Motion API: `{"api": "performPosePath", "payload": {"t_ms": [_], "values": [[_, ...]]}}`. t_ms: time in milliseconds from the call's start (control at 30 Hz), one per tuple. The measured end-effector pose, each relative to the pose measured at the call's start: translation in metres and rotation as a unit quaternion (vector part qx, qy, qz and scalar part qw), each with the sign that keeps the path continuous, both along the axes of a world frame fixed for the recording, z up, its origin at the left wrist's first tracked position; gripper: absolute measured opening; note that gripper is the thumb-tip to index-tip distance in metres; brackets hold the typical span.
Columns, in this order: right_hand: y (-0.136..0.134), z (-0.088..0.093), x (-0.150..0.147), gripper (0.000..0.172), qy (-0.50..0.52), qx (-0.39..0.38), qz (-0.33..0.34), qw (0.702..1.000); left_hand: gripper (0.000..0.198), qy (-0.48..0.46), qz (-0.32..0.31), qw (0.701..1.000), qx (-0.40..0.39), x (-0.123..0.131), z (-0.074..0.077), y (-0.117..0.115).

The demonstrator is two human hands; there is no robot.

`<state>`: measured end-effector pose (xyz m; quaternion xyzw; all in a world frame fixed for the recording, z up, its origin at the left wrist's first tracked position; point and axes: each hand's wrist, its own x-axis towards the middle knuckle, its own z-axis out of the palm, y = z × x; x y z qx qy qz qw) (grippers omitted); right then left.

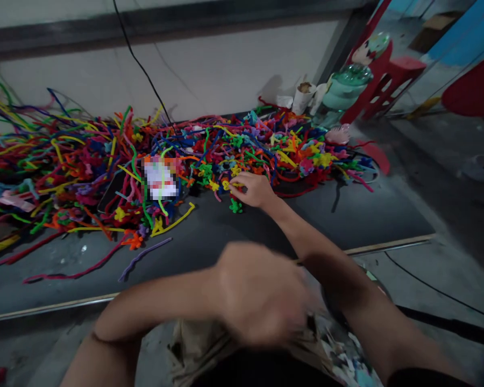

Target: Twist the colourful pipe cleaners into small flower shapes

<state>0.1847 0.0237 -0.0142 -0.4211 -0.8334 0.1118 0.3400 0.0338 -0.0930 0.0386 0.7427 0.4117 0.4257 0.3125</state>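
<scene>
A long heap of colourful pipe cleaners (pixel 92 140) lies along the back of the dark table. At its front edge my right hand (pixel 253 189) is pinched, with a small yellow twisted pipe cleaner (pixel 226 185) at its fingertips. Just below these fingers lies a green twisted piece (pixel 236 206). Closer to me, over my lap, my left hand (pixel 262 293) is blurred by motion. Its back faces me and its fingers are hidden or smeared, so what it holds does not show.
Loose on the dark tabletop (pixel 210 226) lie a purple pipe cleaner (pixel 145 258) and a yellow one (pixel 177 219). A green figure-shaped bottle (pixel 342 91) and a white cup (pixel 304 98) stand at the back right. A black cable (pixel 141 64) hangs down to the heap.
</scene>
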Motion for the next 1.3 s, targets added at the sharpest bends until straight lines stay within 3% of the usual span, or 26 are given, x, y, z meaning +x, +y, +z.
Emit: {"api": "performPosePath", "payload": {"t_ms": [67, 167, 200, 267, 400, 600, 800, 967, 1133, 1300], "values": [[0.001, -0.003, -0.002, 0.023, 0.048, -0.005, 0.007, 0.999, 0.032, 0.013, 0.045, 0.999, 0.007, 0.005, -0.001, 0.031], [0.005, -0.007, -0.004, 0.022, 0.100, -0.017, 0.005, 0.995, 0.036, 0.039, 0.157, 0.987, 0.026, 0.006, -0.019, 0.078], [0.006, -0.008, -0.005, 0.022, 0.114, -0.020, 0.002, 0.993, 0.036, 0.039, 0.173, 0.984, 0.029, 0.005, -0.028, 0.089], [0.008, -0.010, -0.007, 0.023, 0.143, -0.029, 0.000, 0.989, 0.035, 0.019, 0.150, 0.988, 0.020, 0.001, -0.044, 0.101], [0.009, -0.014, -0.012, 0.025, 0.185, -0.070, -0.003, 0.980, 0.031, -0.074, 0.128, 0.989, -0.022, -0.009, -0.062, 0.102], [0.010, -0.020, -0.014, 0.028, 0.237, -0.107, -0.005, 0.966, 0.025, -0.166, 0.128, 0.972, -0.105, -0.016, -0.069, 0.114], [0.008, -0.015, -0.011, 0.026, 0.156, -0.068, 0.004, 0.985, 0.011, -0.183, 0.189, 0.958, -0.117, -0.017, -0.069, 0.117], [0.004, -0.008, -0.003, 0.023, 0.076, -0.006, -0.048, 0.996, 0.011, -0.208, 0.209, 0.947, -0.128, -0.018, -0.068, 0.116], [0.006, -0.005, 0.006, 0.028, 0.108, 0.036, -0.088, 0.990, 0.012, -0.211, 0.120, 0.957, -0.156, -0.018, -0.066, 0.116], [0.006, -0.004, 0.001, 0.033, 0.194, 0.023, -0.111, 0.974, 0.021, -0.211, 0.048, 0.961, -0.170, -0.021, -0.063, 0.113]]}}
